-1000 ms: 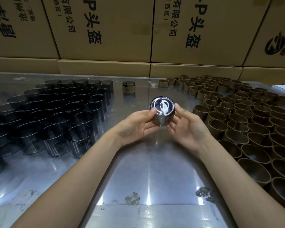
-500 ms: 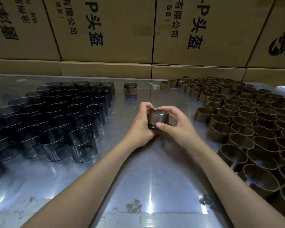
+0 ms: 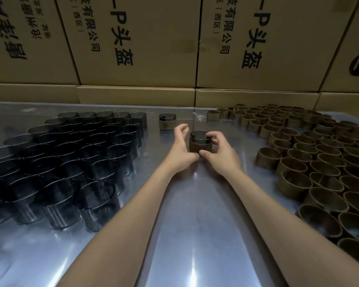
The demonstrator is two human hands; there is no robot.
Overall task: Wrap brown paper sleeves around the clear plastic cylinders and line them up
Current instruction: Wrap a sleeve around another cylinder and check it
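Note:
A clear cylinder wearing a brown paper sleeve [image 3: 197, 143] stands upright at the middle of the shiny table [image 3: 195, 204]. My right hand [image 3: 218, 151] curls its fingers round the cylinder's right side and rim. My left hand [image 3: 180, 149] lies against its left side with the fingers loosely spread and lifted off it. A second sleeved cylinder [image 3: 167, 122] stands alone farther back. Several bare clear cylinders [image 3: 75, 154] crowd the left of the table. Several empty brown sleeves [image 3: 311, 154] fill the right.
Stacked cardboard boxes [image 3: 137, 42] with black print wall off the back edge of the table. A scrap of clear film [image 3: 199, 117] lies near the far sleeves. The strip between the two groups holds only my arms and the two sleeved cylinders.
The sleeved cylinder went from held up facing me to standing on the table, farther from me. My left hand's fingers have come off it; my right hand still grips it.

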